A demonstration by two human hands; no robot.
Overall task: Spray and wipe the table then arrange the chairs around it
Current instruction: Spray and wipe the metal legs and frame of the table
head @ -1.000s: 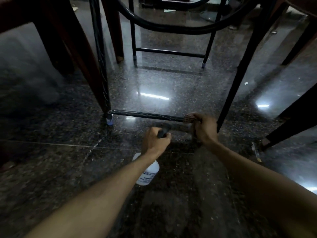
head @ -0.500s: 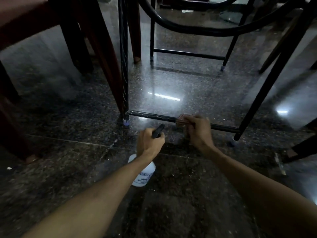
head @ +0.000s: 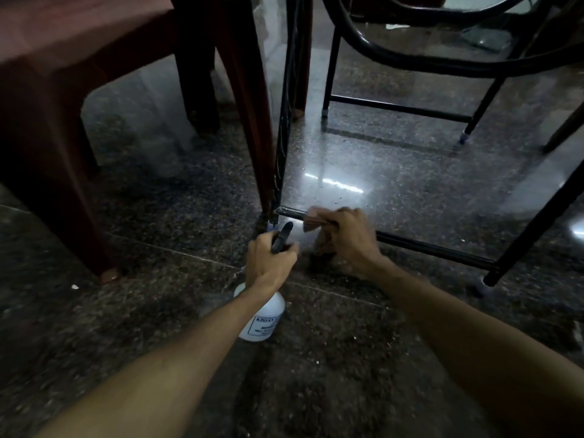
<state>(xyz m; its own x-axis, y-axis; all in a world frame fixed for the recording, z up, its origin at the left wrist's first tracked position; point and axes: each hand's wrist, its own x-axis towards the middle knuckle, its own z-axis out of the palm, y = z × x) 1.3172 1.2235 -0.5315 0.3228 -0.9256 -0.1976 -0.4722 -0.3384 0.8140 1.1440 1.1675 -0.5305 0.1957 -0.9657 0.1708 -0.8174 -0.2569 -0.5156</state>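
Observation:
I am low to the floor, under a black metal table frame. My left hand grips the black trigger head of a white spray bottle, which hangs below my wrist with its nozzle pointing at the frame's corner. My right hand is closed on a brownish cloth pressed against the low black crossbar of the table frame, near its left leg. A dark red plastic chair stands at the left, one leg touching the table leg.
The floor is dark, glossy speckled granite with light reflections. Another black crossbar and further legs stand at the back. A slanted black leg rises at the right. More chair legs show at the far right edge.
My right hand has slid the cloth leftward along the crossbar toward the corner leg. My left hand with the bottle has followed. My view has shifted left, bringing the red chair into sight.

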